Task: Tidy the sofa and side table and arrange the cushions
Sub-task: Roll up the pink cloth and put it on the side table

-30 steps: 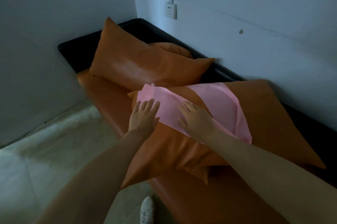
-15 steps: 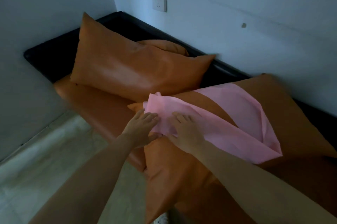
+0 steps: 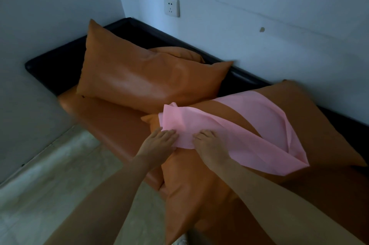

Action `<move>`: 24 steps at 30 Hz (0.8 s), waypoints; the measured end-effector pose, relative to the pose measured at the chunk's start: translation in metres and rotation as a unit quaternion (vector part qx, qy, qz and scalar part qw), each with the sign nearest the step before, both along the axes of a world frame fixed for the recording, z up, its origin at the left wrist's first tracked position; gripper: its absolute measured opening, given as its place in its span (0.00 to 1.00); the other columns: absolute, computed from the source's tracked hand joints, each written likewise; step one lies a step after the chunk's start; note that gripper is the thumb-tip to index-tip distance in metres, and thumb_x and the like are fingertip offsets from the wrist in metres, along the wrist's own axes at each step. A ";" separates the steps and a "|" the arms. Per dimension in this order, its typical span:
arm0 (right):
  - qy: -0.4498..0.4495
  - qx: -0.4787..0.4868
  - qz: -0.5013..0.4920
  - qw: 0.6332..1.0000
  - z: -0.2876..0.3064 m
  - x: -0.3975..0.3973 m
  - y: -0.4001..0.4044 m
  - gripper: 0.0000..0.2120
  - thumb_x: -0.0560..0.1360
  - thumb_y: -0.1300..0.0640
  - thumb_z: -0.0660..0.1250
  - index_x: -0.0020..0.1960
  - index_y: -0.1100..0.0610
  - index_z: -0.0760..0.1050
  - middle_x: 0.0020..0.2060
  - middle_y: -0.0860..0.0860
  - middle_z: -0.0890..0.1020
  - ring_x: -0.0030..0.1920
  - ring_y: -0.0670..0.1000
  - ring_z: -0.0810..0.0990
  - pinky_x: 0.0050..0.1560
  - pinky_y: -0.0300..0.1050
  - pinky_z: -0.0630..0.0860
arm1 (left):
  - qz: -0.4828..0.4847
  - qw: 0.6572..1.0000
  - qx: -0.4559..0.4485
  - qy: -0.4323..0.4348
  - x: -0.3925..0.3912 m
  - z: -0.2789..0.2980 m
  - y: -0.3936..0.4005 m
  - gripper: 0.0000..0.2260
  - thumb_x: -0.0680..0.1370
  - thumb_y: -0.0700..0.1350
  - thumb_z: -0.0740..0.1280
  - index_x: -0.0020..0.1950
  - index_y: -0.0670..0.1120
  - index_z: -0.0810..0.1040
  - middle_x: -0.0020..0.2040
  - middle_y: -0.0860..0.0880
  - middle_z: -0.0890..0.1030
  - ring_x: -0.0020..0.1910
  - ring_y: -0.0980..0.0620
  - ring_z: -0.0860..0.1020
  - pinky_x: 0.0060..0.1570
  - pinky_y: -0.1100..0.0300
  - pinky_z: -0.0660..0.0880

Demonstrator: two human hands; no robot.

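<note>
Both hands' fingers (image 3: 169,134) pinch the pink cloth's (image 3: 249,125) near edge atop the orange cushion (image 3: 199,184).

I see a pink cloth (image 3: 235,135), creased, draped over the near orange cushion (image 3: 199,180) at the sofa (image 3: 111,123) seat's front edge.
</note>
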State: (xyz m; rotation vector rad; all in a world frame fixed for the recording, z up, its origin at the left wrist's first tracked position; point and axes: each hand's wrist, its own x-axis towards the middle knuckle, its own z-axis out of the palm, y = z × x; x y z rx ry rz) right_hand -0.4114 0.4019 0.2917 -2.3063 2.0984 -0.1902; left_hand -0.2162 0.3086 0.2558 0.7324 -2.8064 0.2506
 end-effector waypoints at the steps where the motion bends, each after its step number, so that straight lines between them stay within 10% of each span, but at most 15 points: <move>1: 0.001 -0.017 0.003 1.000 0.000 -0.005 0.002 0.17 0.55 0.64 0.81 0.43 0.59 0.84 0.41 0.55 0.85 0.44 0.58 0.84 0.45 0.55 0.82 | 0.005 1.000 0.000 -0.001 0.000 0.004 0.004 0.18 0.74 0.52 0.66 0.59 0.44 0.82 0.57 0.46 0.82 0.53 0.48 0.82 0.55 0.49 0.77; 11: 0.006 -0.017 -0.015 1.000 -0.008 -0.041 0.052 0.26 0.64 0.53 0.79 0.60 0.59 0.79 0.53 0.52 0.84 0.52 0.55 0.82 0.51 0.51 0.79 | 0.056 0.997 0.028 -0.053 -0.027 0.016 0.031 0.18 0.51 0.35 0.81 0.39 0.43 0.85 0.40 0.44 0.85 0.38 0.46 0.83 0.48 0.46 0.80; 19: 0.002 -0.087 -0.058 0.994 0.013 -0.028 0.061 0.32 0.61 0.43 0.79 0.60 0.56 0.79 0.52 0.53 0.84 0.51 0.56 0.83 0.53 0.56 0.78 | -0.006 0.999 0.004 0.046 -0.063 0.051 0.060 0.13 0.59 0.34 0.79 0.38 0.43 0.80 0.32 0.47 0.82 0.32 0.47 0.82 0.53 0.42 0.77; 24: -0.076 -0.134 -0.076 0.985 0.023 -0.030 0.059 0.16 0.61 0.57 0.81 0.47 0.60 0.83 0.40 0.56 0.85 0.38 0.58 0.85 0.43 0.57 0.81 | -0.030 0.995 0.007 0.090 -0.078 0.060 0.079 0.07 0.66 0.38 0.77 0.40 0.43 0.80 0.36 0.46 0.83 0.36 0.47 0.82 0.56 0.43 0.76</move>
